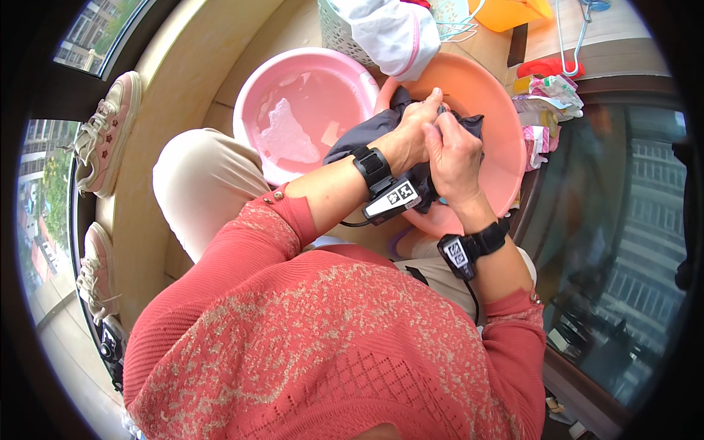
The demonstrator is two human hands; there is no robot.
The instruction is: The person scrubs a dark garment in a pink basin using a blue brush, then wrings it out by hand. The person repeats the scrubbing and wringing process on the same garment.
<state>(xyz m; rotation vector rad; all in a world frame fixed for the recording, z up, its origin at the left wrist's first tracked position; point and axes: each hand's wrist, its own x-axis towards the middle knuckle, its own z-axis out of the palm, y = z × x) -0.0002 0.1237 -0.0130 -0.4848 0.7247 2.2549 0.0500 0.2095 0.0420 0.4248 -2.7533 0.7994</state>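
A dark garment (366, 132) is bunched between my two hands over an orange-pink plastic basin (503, 132). My left hand (415, 126) grips the cloth with the thumb pointing away from me. Close beside it, my right hand (455, 151) pinches another part of the same cloth, its fingers curled inward. One stretch of the garment drapes left across the rim of a pink basin (245, 104), which holds water with a patch of suds (286, 135). More dark cloth hangs below my hands, partly hidden by them.
Behind the basins stands a perforated plastic basket (335, 33) with white cloth (385, 33) hanging over it. Hangers (575, 49) and several packets (542, 104) lie to the right by a glass panel (616, 220). Pale shoes (107, 137) rest on the left ledge.
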